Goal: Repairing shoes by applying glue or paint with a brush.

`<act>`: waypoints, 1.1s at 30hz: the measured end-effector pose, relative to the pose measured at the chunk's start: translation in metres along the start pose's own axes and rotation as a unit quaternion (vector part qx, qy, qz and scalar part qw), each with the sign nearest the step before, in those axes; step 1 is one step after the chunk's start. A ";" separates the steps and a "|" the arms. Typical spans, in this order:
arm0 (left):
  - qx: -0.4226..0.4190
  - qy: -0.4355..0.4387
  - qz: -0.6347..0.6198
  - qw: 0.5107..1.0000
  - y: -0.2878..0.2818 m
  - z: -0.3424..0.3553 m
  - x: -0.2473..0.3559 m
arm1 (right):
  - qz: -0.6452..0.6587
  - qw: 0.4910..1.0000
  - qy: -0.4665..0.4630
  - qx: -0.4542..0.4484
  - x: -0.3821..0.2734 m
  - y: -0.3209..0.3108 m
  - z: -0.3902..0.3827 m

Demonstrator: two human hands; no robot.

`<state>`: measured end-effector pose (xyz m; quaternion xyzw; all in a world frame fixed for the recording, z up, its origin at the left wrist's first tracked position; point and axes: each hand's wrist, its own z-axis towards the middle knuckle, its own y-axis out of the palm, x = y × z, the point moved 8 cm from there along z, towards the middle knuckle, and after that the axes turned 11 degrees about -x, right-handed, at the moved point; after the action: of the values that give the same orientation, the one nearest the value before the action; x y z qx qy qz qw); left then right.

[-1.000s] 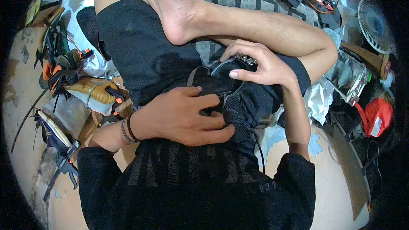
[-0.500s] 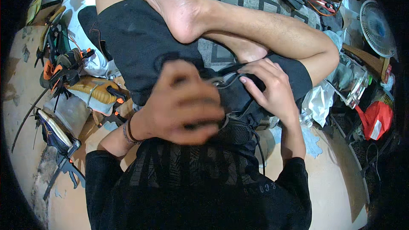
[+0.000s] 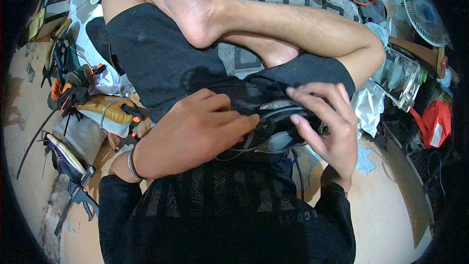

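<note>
In my lap lies a black item with curved grey edging and pale patches (image 3: 281, 140), its kind unclear. My left hand (image 3: 188, 129) reaches over its left side, fingers curled and the thumb and index finger pinched near the edging. Whatever sits in that pinch is too small to make out. Thin grey loops curve just below these fingertips. At the item's right side is my right hand (image 3: 332, 122), thumb and index finger apart with a gap between them. Its thumb tip is against or just over the item; contact cannot be told.
On the left floor lie a shoe (image 3: 63, 154) with a clamp (image 3: 80, 198), a tan-and-grey shoe (image 3: 110, 110) and more clamps (image 3: 71, 88). To the right are a plastic bag (image 3: 369, 107), a red pouch (image 3: 435, 124) and a fan (image 3: 425, 14). A patterned cushion (image 3: 249, 54) lies under my legs.
My left hand has turned and lowered toward the item, its fingers now pinched. My right hand has shifted right and nearer my body. More of the black item shows.
</note>
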<state>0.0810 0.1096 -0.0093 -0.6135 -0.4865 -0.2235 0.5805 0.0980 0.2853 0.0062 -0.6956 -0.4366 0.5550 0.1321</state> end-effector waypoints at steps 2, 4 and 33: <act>0.005 0.024 0.054 0.998 0.000 -0.001 0.012 | 0.004 0.996 -0.076 -0.051 -0.004 0.005 0.005; 0.051 0.061 0.104 0.991 -0.005 -0.003 0.021 | 0.099 0.990 -0.075 -0.068 0.006 0.014 0.009; -0.147 0.000 -0.180 0.973 0.030 0.060 -0.050 | 0.212 0.958 -0.105 0.161 0.035 0.023 -0.010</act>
<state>0.0682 0.1532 -0.0798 -0.5940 -0.5509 -0.3938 0.4343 0.1174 0.3014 -0.0293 -0.6794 -0.1957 0.7032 0.0748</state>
